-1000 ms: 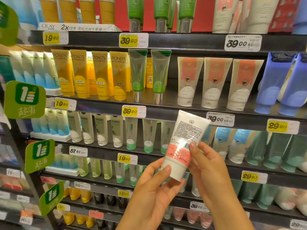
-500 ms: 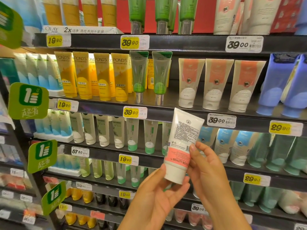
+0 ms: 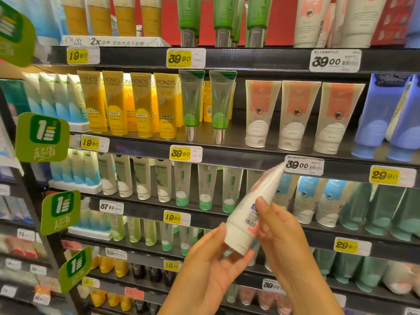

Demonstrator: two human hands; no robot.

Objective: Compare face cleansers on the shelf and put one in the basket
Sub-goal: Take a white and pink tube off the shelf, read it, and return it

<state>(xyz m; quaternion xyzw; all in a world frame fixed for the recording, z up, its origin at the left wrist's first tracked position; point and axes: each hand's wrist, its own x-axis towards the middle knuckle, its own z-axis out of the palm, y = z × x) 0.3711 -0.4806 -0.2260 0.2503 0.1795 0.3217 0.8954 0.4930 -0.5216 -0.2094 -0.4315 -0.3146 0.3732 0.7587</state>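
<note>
Tube (image 3: 254, 214): turned since 0.5 s ago, from label-facing to edge-on, tilted right. Right hand (image 3: 281, 237) pinches its side; left hand (image 3: 218, 264) cups the cap. Location: before the shelf (image 3: 250, 153). Comparison ongoing; basket unseen.

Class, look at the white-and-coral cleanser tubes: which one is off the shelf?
The white tube held tilted between the left hand and right hand. The three matching tubes stand cap-down on the shelf.

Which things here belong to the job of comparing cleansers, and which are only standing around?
Part of the job:
white tube, held by left hand and right hand
matching peach-label tubes
39.00 price tag

Just around:
yellow Pond's tubes
green promo signs
purple tubes
</note>
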